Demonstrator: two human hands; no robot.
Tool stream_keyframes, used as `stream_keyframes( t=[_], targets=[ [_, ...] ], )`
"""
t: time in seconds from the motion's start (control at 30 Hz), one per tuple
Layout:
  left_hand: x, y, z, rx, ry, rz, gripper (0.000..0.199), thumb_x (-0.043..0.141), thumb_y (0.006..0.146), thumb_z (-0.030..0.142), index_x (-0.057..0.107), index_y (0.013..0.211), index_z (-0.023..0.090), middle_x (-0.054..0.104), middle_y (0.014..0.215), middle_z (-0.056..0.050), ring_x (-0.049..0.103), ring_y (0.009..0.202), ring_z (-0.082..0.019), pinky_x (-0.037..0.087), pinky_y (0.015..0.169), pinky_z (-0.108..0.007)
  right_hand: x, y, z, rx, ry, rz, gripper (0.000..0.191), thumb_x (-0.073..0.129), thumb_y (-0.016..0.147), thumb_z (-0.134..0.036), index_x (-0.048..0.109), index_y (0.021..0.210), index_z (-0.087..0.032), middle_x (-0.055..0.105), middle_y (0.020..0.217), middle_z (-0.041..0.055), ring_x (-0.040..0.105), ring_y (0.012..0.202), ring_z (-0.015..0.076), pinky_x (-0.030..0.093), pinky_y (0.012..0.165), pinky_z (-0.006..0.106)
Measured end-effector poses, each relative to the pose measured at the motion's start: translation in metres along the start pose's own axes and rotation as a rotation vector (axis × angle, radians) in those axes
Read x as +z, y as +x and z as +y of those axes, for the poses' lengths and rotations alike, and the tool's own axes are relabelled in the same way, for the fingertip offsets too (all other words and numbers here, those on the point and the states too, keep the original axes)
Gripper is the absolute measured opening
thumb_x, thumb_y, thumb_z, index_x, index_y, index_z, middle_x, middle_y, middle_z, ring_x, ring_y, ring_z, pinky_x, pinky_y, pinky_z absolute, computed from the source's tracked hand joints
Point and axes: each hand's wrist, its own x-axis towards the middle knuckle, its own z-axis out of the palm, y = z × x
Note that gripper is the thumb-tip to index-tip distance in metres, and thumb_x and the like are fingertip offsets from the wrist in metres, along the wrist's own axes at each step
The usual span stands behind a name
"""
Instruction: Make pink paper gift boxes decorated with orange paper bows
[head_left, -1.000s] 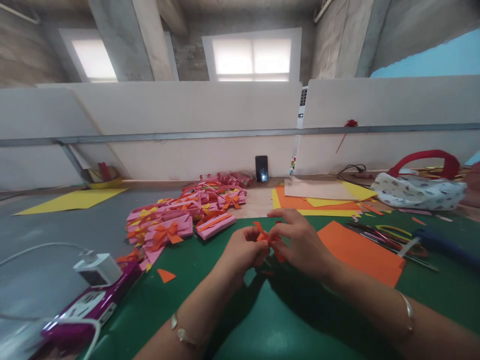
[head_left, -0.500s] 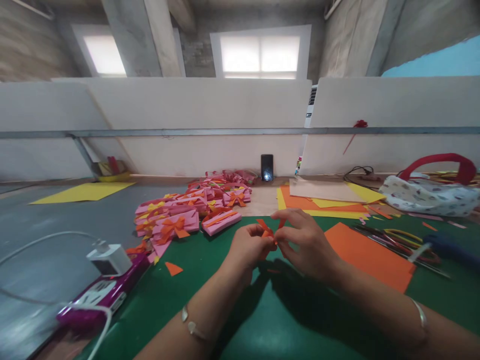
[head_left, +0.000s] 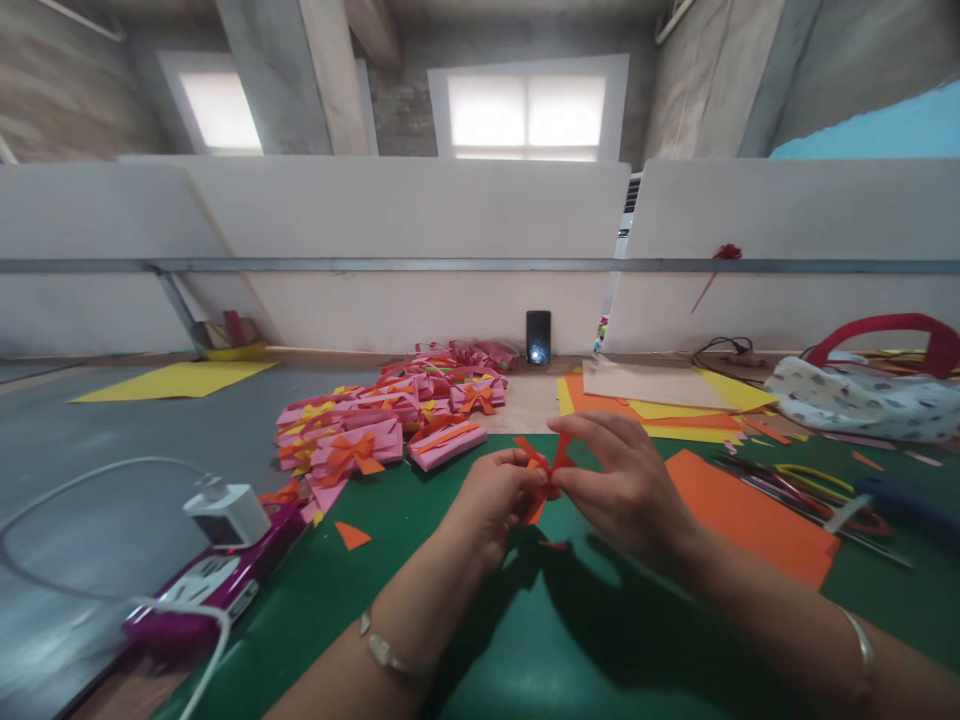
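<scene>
An orange paper bow [head_left: 541,464] is held between both hands above the green mat [head_left: 360,640]. My left hand [head_left: 501,500] pinches its left side, the fingers curled round it. My right hand [head_left: 619,480] grips its right side between thumb and fingers. Two orange ends stick up from the bow, and its lower part hangs below the fingers. To the left lies a pile of pink folded paper packets [head_left: 382,405] with orange and yellow bows. One pink packet [head_left: 447,445] with an orange strip lies just behind my left hand.
On the left are a purple power strip [head_left: 180,620], a white charger [head_left: 227,516] and its cable. An orange sheet [head_left: 750,515] and scissors [head_left: 817,490] lie on the right, with a fabric basket [head_left: 855,395] beyond. A phone [head_left: 538,337] leans on the back wall.
The right fingers have shifted on the orange bow, and more of its upright ends and lower part shows. The whole view has moved slightly.
</scene>
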Motion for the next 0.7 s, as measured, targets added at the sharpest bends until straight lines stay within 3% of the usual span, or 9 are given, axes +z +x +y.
stream_keyframes(
  t=[0.13,0.33,0.57,0.63,0.7],
  targets=[
    [-0.0017,-0.0003,0.0005,-0.027,-0.040,-0.043,0.014,0.065,0.052,0.012,0.056,0.062,0.016,0.055,0.048,0.004,0.042,0.039,-0.004,0.026,0.041,-0.017,-0.0030,0.0036,-0.0013,-0.041,-0.062,0.035,0.019,0.056,0.082,-0.014,0.067,0.069,-0.022,0.062,0.113,0.0069,0.052,0.105,0.0229,0.041,0.087,0.042],
    [-0.0010,0.0002,-0.0021,0.009,-0.048,-0.012,0.025,0.070,0.052,0.017,0.054,0.070,0.018,0.057,0.053,0.004,0.049,0.044,-0.007,0.033,0.047,-0.019,-0.0019,0.0037,-0.0020,-0.030,-0.018,0.036,0.021,0.056,0.083,-0.012,0.067,0.068,-0.022,0.062,0.114,0.0065,0.053,0.105,0.0234,0.040,0.090,0.045],
    [-0.0018,0.0058,-0.0080,0.065,-0.027,0.066,0.026,0.063,0.050,0.007,0.056,0.073,0.017,0.058,0.053,0.003,0.048,0.043,-0.007,0.033,0.045,-0.019,-0.0002,0.0022,-0.0008,-0.052,0.035,0.012,0.018,0.056,0.083,-0.014,0.069,0.077,-0.024,0.061,0.116,0.0061,0.052,0.106,0.0242,0.040,0.090,0.045],
    [-0.0032,0.0079,-0.0082,0.108,-0.022,0.094,0.027,0.064,0.051,0.008,0.056,0.076,0.016,0.058,0.054,0.003,0.049,0.045,-0.007,0.035,0.047,-0.019,-0.0006,0.0013,0.0009,0.019,0.118,0.029,0.022,0.054,0.083,-0.012,0.069,0.087,-0.026,0.057,0.121,0.0060,0.050,0.109,0.0244,0.041,0.090,0.044],
    [-0.0041,0.0093,-0.0073,0.145,-0.023,0.115,0.028,0.064,0.052,0.009,0.055,0.077,0.017,0.058,0.055,0.004,0.051,0.048,-0.008,0.037,0.049,-0.019,-0.0006,0.0001,0.0022,0.191,0.254,0.051,0.027,0.051,0.083,-0.012,0.065,0.102,-0.026,0.055,0.121,0.0074,0.049,0.111,0.0236,0.043,0.091,0.042]
  ],
)
